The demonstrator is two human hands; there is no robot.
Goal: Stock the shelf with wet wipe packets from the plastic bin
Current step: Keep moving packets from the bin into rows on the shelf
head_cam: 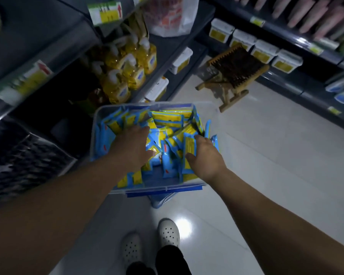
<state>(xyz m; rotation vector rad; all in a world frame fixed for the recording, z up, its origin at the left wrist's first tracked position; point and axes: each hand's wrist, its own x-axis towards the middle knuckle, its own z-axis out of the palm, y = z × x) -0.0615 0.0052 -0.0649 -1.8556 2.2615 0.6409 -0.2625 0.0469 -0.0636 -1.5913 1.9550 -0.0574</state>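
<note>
On my feed the dark shelf runs along the left, with yellow bottles standing on it. Just beside it sits the clear plastic bin, filled with blue and yellow wet wipe packets. Both hands reach inside. The right hand pinches 1 of them, upright, between thumb and fingers. The left hand lies over the pile with its fingers buried, so I cannot tell its grasp.

Left hand and right hand bare, forearms bare up to the frame edge, white clogs dotted with small round vent holes on both feet, black trouser legs above the clogs
</note>
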